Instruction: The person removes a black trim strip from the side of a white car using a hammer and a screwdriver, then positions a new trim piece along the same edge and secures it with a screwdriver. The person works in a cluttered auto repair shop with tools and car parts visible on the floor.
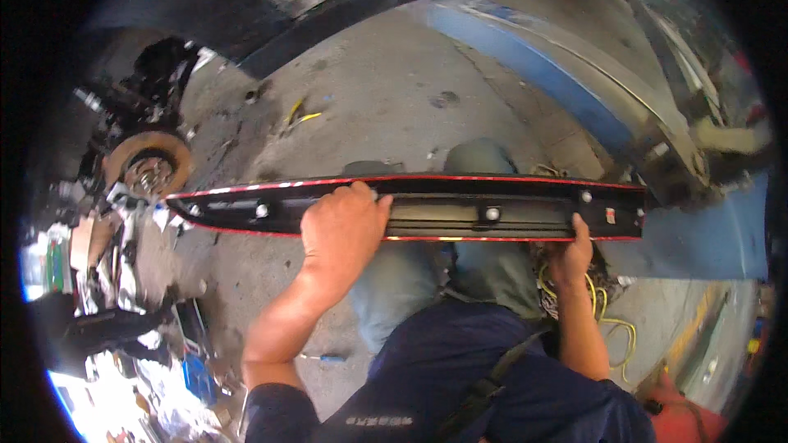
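A long black plastic car trim strip (pixel 443 212) lies across my view above my knees, its hollow back facing me. Red tape lines both long edges, and several white clips sit inside. It tapers to a point at the left. My left hand (pixel 345 221) grips it left of the middle, fingers over the far edge. Near the square right end, my right hand (pixel 572 252) holds the near edge from below, thumb on the inner face. Its other fingers are mostly hidden.
A rusty brake disc (pixel 148 163) is at the left. Above curves a dark wheel-arch edge (pixel 369 9). A blue lift beam (pixel 542 67) runs at the upper right. A blue-handled screwdriver (pixel 332 358), a yellow hose (pixel 631 344) and yellow-handled pliers (pixel 301 115) lie on the concrete floor.
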`<state>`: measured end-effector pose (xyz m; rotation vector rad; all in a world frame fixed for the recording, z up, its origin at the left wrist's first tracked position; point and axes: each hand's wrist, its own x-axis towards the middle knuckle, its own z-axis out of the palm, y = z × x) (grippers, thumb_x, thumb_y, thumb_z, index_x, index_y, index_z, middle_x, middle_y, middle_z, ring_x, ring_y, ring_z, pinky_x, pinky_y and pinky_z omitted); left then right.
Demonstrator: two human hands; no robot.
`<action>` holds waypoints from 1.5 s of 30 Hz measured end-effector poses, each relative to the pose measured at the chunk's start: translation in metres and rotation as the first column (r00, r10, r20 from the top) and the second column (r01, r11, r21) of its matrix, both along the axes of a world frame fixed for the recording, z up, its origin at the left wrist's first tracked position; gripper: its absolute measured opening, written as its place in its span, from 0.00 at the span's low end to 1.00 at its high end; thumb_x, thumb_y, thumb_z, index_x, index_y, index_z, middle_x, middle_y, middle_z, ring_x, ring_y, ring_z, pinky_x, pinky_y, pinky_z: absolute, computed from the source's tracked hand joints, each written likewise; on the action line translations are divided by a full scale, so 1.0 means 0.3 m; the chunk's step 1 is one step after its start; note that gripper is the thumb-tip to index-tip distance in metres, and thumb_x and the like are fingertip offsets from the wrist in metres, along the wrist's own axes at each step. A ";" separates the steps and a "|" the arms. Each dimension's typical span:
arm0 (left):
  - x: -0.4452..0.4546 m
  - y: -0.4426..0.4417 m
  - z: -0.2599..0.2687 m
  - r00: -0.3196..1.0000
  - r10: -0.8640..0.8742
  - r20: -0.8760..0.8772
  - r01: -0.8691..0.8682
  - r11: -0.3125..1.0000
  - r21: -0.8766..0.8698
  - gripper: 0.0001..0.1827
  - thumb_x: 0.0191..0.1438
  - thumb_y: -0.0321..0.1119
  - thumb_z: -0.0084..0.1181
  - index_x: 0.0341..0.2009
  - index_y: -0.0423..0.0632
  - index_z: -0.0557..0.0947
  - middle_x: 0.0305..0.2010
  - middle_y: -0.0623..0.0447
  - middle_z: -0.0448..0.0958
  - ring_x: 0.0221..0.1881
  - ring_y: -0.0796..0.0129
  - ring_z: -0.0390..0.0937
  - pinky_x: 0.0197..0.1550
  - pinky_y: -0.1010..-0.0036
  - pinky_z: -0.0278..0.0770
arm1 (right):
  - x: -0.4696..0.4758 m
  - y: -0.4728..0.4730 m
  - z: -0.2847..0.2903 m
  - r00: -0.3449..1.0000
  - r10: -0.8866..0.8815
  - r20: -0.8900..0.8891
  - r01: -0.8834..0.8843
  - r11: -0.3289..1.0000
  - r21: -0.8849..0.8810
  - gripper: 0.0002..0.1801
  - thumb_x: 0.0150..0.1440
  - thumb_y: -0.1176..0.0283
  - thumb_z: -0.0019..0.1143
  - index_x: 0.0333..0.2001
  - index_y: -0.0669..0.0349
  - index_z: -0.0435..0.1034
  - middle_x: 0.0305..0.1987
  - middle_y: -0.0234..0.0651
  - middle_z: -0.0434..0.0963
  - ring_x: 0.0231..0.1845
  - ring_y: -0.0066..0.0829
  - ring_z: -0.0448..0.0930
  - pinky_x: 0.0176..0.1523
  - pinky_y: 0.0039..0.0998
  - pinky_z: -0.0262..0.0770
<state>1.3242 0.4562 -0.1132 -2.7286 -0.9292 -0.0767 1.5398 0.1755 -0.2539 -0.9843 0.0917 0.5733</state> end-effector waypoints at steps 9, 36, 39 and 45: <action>0.104 0.053 0.083 0.941 -0.097 -0.325 0.075 0.994 -0.078 0.20 0.60 0.45 0.52 0.27 0.44 0.87 0.29 0.44 0.83 0.32 0.52 0.84 0.35 0.61 0.82 | -0.079 0.024 0.040 0.978 -0.205 -0.027 0.200 0.972 -0.122 0.12 0.63 0.63 0.52 0.45 0.57 0.67 0.34 0.31 0.77 0.31 0.28 0.78 0.31 0.31 0.74; 0.133 -0.046 0.044 0.790 -0.594 0.150 0.611 0.780 -0.135 0.52 0.32 0.70 0.70 0.51 0.38 0.76 0.41 0.41 0.69 0.45 0.42 0.69 0.48 0.51 0.67 | 0.030 -0.250 0.325 0.539 0.574 0.617 0.409 0.461 -0.787 0.22 0.57 0.53 0.61 0.36 0.64 0.77 0.26 0.45 0.77 0.31 0.48 0.79 0.36 0.39 0.74; 0.169 -0.065 0.011 0.800 -0.562 0.212 0.599 0.773 -0.208 0.52 0.31 0.71 0.69 0.49 0.38 0.77 0.40 0.41 0.67 0.44 0.42 0.69 0.46 0.53 0.69 | 0.089 -0.151 0.289 0.400 0.469 0.788 0.695 0.406 -0.594 0.22 0.57 0.53 0.61 0.38 0.64 0.76 0.29 0.43 0.77 0.32 0.46 0.80 0.36 0.39 0.74; 0.160 -0.060 -0.028 0.805 -0.554 0.211 0.587 0.795 -0.155 0.48 0.33 0.72 0.66 0.41 0.37 0.79 0.35 0.44 0.68 0.38 0.47 0.69 0.42 0.57 0.71 | 0.100 -0.066 0.207 0.333 0.414 0.847 0.702 0.491 -0.516 0.11 0.59 0.64 0.61 0.34 0.62 0.78 0.29 0.40 0.76 0.30 0.44 0.78 0.33 0.37 0.73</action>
